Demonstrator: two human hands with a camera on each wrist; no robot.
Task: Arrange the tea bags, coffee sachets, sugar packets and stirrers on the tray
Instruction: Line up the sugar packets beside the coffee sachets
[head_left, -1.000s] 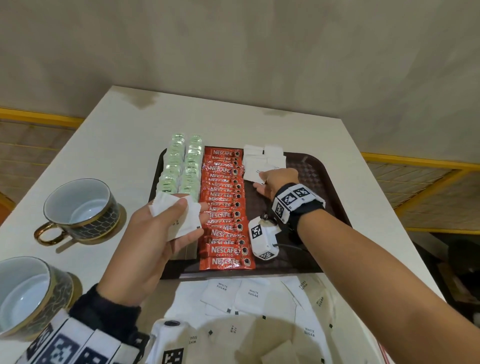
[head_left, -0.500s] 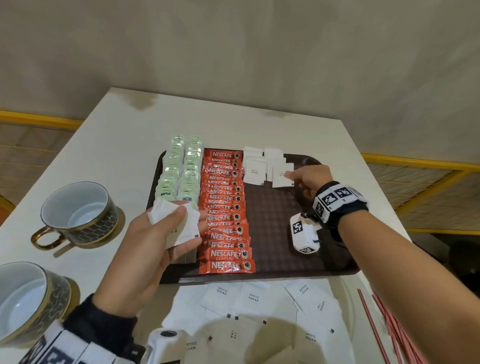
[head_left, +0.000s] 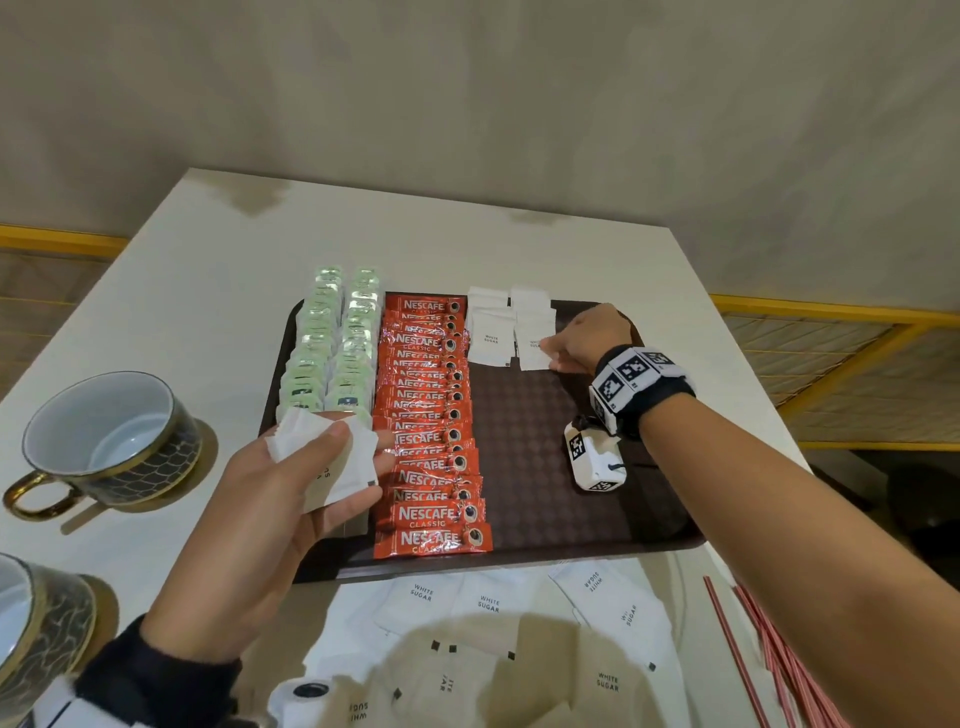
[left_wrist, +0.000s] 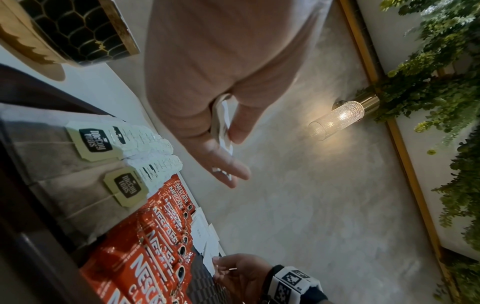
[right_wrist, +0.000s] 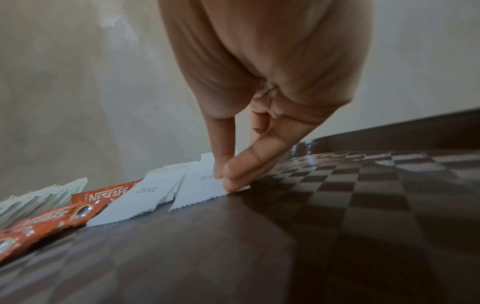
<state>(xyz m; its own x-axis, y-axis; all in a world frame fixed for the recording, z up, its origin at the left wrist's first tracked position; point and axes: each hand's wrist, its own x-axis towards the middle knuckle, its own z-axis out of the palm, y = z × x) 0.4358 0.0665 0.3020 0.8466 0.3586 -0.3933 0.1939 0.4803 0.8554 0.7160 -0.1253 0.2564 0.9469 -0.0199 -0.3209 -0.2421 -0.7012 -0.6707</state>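
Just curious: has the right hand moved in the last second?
Yes. The right hand went rightward, away from the coffee sachets, toward the tray's far right corner.

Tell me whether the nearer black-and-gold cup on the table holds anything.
Empty. The head view looks into the black-and-gold cup and shows only its bare pale inside; nothing lies in it.

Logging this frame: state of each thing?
Left hand: holds sugar packets.
Right hand: pinches a packet on the tray.
Coffee sachets: one column on tray.
Tea bags: two columns.
Stirrers: off tray.
Cups: upright.
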